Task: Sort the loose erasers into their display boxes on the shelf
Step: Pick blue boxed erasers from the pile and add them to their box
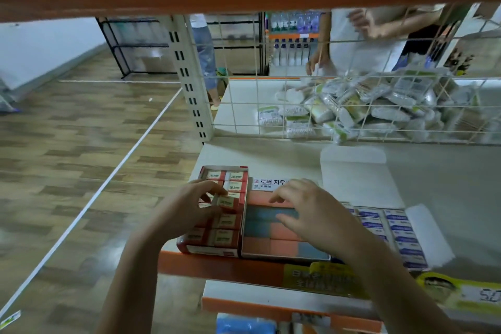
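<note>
At the bottom of the frame two bare forearms reach up toward a white shelf with an orange front edge [222,266], which crosses the lower centre. The left hand [189,209] sits just left of centre, its fingers [214,188] curled and pinching a small white eraser in a red paper sleeve [227,202], held tilted just above the rows of like erasers. Those fill the red cardboard display box [217,248] standing at the shelf's left end, packed in two columns.

Just right of it, touching its side, lies a flat open box of orange and blue block erasers [282,248]. The right hand [311,211] rests over this box, fingers [284,218] spread apart and lightly bent, tips touching the blocks and holding nothing. A white label strip with Korean lettering [268,182] shows at the far end of that box, partly hidden by the hand.

Further right, a white display box of erasers in blue-printed sleeves [401,236] lies with its lid flap [357,179] opened back toward the centre right.

Beyond, a white wire grid panel [320,106] crosses the upper right, with a heap of clear-wrapped white packets [366,108] behind it. Behind that a person in a white top [366,49] stands at the upper right. Wood-pattern flooring [67,144] fills the left side.
</note>
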`<state>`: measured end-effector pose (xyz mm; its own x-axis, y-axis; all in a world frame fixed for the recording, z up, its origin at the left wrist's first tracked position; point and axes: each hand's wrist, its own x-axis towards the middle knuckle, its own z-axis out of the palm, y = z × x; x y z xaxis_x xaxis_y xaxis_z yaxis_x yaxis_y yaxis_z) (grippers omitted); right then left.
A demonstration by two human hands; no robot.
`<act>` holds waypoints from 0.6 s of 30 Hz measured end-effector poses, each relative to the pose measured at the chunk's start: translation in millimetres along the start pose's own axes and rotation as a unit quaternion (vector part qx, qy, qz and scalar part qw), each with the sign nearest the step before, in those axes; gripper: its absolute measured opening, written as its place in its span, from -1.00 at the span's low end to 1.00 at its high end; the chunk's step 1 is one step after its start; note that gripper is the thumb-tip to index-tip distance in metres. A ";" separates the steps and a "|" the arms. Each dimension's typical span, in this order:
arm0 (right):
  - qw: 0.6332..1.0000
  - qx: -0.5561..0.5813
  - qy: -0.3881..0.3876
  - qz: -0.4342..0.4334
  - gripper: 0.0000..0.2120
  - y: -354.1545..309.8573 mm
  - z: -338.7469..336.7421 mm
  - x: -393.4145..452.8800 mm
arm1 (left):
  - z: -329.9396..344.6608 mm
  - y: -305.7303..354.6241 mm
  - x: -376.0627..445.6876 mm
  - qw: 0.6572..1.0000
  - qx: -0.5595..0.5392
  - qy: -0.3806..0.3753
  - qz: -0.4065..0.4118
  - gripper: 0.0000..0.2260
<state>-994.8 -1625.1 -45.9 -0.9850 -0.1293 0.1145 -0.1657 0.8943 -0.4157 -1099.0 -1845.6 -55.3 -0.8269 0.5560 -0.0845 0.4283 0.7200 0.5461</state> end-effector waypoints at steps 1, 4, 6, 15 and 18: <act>1.000 -0.008 -0.008 -0.003 -0.74 -1.1 2.1 0.6 | -1.1 0.8 0.6 1.000 0.005 -0.009 0.002 -0.76; 0.999 -0.027 -0.024 -0.007 -0.71 -2.4 4.8 1.5 | -2.6 3.7 2.3 0.999 0.012 -0.034 0.015 -0.77; 0.999 -0.028 -0.030 -0.007 -0.71 -2.6 5.3 2.2 | -3.4 3.6 2.8 0.999 0.004 -0.043 0.018 -0.80; 0.999 -0.011 -0.042 -0.015 -0.74 -5.6 5.0 10.1 | -1.0 14.6 4.7 0.998 0.048 -0.043 0.023 -0.84; 1.000 -0.018 -0.022 -0.012 -0.73 -2.4 0.4 17.8 | -5.5 30.6 10.5 0.995 0.075 -0.015 0.059 -0.79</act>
<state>-1011.9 -1629.7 -43.2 -0.9822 -0.1682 0.0840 -0.1876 0.9052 -0.3814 -1096.6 -1820.0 -34.9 -0.7577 0.6504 -0.0527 0.5728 0.7017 0.4237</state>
